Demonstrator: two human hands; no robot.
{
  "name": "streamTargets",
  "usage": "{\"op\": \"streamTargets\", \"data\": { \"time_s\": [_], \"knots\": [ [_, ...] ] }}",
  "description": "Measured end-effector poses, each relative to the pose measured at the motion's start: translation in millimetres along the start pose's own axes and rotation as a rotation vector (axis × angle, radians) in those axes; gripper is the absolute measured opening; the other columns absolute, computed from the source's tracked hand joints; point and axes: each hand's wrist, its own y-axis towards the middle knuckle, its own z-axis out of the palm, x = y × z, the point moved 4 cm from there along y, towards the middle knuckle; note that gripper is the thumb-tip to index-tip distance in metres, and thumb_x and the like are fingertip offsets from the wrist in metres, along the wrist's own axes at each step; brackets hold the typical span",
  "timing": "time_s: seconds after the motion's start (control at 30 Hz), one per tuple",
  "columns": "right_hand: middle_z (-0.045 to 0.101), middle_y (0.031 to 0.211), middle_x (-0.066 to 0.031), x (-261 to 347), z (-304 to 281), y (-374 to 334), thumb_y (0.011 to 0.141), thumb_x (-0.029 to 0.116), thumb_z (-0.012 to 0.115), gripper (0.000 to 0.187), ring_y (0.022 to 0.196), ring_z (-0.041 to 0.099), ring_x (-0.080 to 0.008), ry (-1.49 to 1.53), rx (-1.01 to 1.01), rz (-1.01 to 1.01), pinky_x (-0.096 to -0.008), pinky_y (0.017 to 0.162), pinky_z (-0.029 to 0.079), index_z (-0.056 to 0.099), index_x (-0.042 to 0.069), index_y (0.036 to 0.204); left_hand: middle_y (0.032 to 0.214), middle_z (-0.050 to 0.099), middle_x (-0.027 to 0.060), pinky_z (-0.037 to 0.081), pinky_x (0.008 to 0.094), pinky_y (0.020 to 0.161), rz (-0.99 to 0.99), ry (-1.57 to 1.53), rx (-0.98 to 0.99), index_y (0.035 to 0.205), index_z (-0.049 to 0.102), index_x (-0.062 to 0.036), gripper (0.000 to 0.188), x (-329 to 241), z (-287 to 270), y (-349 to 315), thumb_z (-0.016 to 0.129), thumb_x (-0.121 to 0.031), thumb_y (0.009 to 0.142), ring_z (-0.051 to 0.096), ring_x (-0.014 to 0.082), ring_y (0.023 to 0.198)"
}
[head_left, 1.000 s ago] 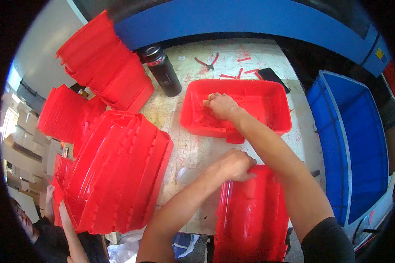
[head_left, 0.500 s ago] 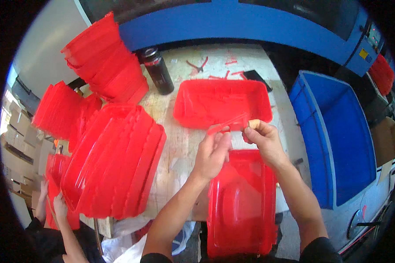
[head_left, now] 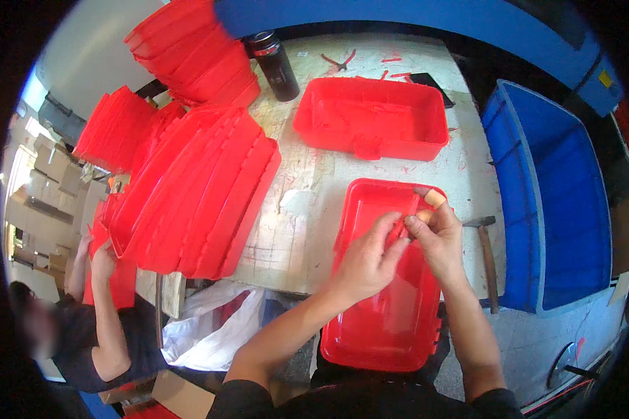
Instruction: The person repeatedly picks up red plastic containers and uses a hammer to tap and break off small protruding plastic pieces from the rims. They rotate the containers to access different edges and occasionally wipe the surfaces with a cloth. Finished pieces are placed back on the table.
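Note:
Over a shallow red plastic lid (head_left: 381, 335), both my hands come together with fingertips pinched. My left hand (head_left: 372, 260) closes its thumb and fingers on a small red plastic piece (head_left: 400, 231), mostly covered by fingers. Gripping the same piece from the other side is my right hand (head_left: 438, 237), with yellowish wraps on its fingers. The piece's full shape cannot be made out against the red lid. The lid lies inside up, its far end at the table's front edge. Beyond it a deep red plastic box (head_left: 370, 115) stands upright with a tab facing me.
Stacked red boxes (head_left: 196, 195) crowd the table's left side, taller stacks behind. A black bottle (head_left: 275, 66), pliers (head_left: 340, 61), red scraps and a dark phone (head_left: 430, 87) lie farther back. A hammer (head_left: 489, 269) rests right, beside a blue bin (head_left: 538, 209). Another person (head_left: 101, 328) handles red plastic at left.
My hands have moved from the red box's near edge to above the lid, still holding the red piece. The view has tilted down, showing more of the lid and the hammer.

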Motion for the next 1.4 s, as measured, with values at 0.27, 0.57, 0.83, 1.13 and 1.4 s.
{"op": "streamTargets", "data": {
  "time_s": [0.27,0.57,0.83,1.13,1.4],
  "knots": [
    [0.052,0.133,-0.0237,41,-8,-31,0.076,0.009,0.073,0.059,0.129,0.048,-0.0402,-1.220,0.266,-0.605,-0.0447,0.110,0.041,0.053,0.000,0.130,0.094,0.067,0.0197,0.054,0.0396,0.075,-0.157,-0.101,0.460,0.113,0.061,0.0016,0.022,35,13,11,0.060,-0.008,0.093,0.069,0.0286,0.085],
    [0.068,0.082,-0.0186,-15,-10,19,0.084,0.008,0.058,0.026,0.069,0.070,-0.0373,-1.457,0.216,-0.267,-0.0474,0.058,0.056,0.057,-0.001,0.108,0.118,0.066,0.0238,0.051,0.0439,0.096,0.258,0.364,0.486,0.124,0.060,-0.0017,0.046,89,-22,113,0.072,-0.012,0.082,0.062,0.0373,0.115],
    [0.069,0.084,-0.0219,-50,3,56,0.081,0.006,0.059,0.014,0.071,0.071,-0.0369,-1.553,0.235,-0.196,-0.0471,0.062,0.057,0.063,0.000,0.094,0.095,0.070,0.0236,0.054,0.0481,0.084,-0.054,0.567,0.896,0.100,0.071,-0.0035,0.035,130,4,118,0.078,-0.029,0.078,0.067,0.0417,0.096],
    [0.065,0.074,-0.0117,-51,-4,61,0.098,0.023,0.058,0.024,0.065,0.066,-0.0232,-0.836,0.296,0.471,-0.0375,0.057,0.051,0.063,0.002,0.089,0.080,0.069,0.0212,0.055,0.0486,0.075,0.159,0.640,0.823,0.077,0.072,-0.0036,0.031,124,4,109,0.074,-0.034,0.082,0.069,0.0405,0.083],
    [0.038,0.063,0.0054,-53,-4,65,0.102,0.020,0.047,0.022,0.051,0.030,-0.0066,-0.137,0.383,1.026,-0.0262,0.047,0.023,0.059,0.005,0.090,0.077,0.069,0.0203,0.056,0.0482,0.071,0.267,0.655,0.920,0.073,0.072,-0.0039,0.023,128,14,105,0.073,-0.026,0.078,0.069,0.0391,0.078]
  ]
}}
